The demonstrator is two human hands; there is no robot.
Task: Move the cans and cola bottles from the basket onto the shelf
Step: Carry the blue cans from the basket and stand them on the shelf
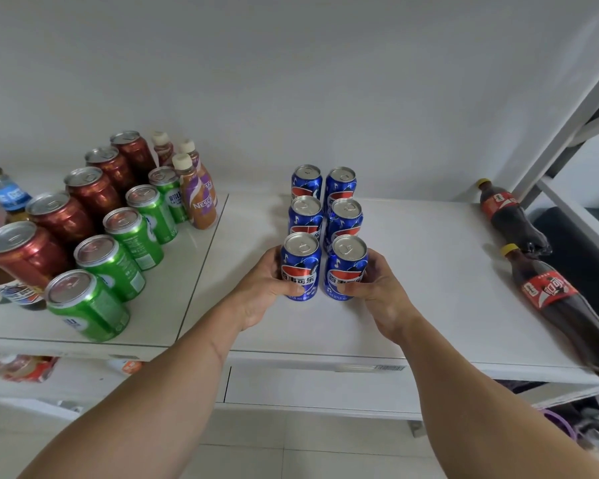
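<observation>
white shelf | L grip clasps front-L can | R grip clasps front-R can

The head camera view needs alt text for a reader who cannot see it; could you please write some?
Two bare hands each hold a blue cola can, left hand on the front-left can and right hand on the front-right can, heading six blue cans on a white shelf. Red and green cans stand left; two cola bottles right.

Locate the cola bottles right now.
In the head view, both cola bottles sit at the far right of the shelf, right of the blue cans: one at the back, one nearer the front edge, by the metal upright.
</observation>
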